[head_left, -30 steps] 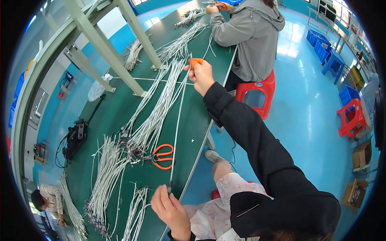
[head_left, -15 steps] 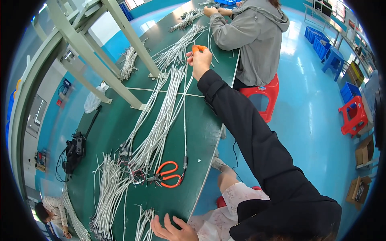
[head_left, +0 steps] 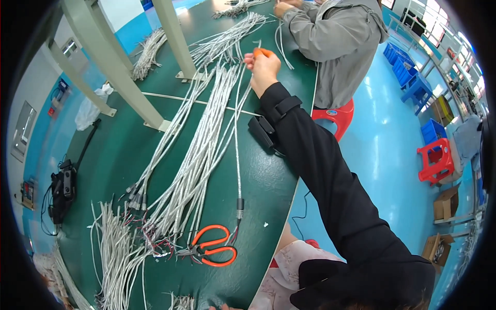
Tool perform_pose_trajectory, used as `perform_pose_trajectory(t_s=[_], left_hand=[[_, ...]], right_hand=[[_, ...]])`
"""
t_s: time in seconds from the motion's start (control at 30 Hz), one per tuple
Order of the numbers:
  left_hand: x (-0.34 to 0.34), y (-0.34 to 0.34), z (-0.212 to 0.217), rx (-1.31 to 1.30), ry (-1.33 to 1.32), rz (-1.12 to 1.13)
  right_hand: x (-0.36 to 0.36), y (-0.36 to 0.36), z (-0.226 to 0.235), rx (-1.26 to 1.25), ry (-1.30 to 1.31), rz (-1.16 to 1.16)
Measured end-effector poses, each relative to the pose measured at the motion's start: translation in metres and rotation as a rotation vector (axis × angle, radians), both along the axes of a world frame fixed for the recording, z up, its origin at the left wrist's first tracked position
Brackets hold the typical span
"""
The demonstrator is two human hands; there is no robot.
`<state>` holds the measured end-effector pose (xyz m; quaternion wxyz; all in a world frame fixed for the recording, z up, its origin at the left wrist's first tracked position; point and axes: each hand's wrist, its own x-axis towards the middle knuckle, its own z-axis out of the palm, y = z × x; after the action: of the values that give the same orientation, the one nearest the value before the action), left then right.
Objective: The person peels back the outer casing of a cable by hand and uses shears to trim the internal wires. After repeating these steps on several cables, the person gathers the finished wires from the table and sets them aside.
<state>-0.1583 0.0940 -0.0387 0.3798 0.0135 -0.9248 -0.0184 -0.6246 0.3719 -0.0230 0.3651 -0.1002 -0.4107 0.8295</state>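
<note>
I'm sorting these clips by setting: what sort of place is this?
Most likely a factory assembly floor for cable harnesses. A long green workbench carries bundles of grey cables and orange-handled scissors, a co-worker sits at the same bench on a red stool, and blue bins stand on the painted floor.

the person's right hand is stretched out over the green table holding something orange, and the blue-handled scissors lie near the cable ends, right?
Not quite: the scissors have orange handles, not blue, as the head view shows. The rest holds: the right hand is stretched out over the green table pinching something orange, and the scissors lie by the ends of the white cables.
</note>
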Motion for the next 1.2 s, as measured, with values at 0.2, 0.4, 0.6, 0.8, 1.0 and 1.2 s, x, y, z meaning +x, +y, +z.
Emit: perform_pose_trajectory(t_s=[0.2, 0.4, 0.6, 0.8, 1.0, 1.2], left_hand=[[0.000, 0.001, 0.004, 0.023, -0.012, -0.004], [-0.003, -0.002, 0.000, 0.020, 0.024, -0.033], [-0.004, 0.001, 0.004, 0.027, -0.018, 0.011], [-0.005, 0.000, 0.004, 0.033, -0.001, 0.008], [-0.002, -0.002, 0.001, 0.037, -0.019, -0.002], [-0.001, -0.002, 0.000, 0.048, -0.019, -0.009]], right_hand=[[-0.001, 0.006, -0.007, -0.045, 0.033, 0.023], [-0.002, 0.010, -0.007, -0.039, 0.028, 0.063], [0.000, 0.012, -0.005, -0.011, 0.007, 0.096], [-0.002, 0.014, -0.008, 0.022, 0.020, 0.129], [0.003, 0.008, -0.006, 0.118, 0.084, 0.188], [0.007, 0.004, 0.003, 0.134, 0.083, 0.194]])
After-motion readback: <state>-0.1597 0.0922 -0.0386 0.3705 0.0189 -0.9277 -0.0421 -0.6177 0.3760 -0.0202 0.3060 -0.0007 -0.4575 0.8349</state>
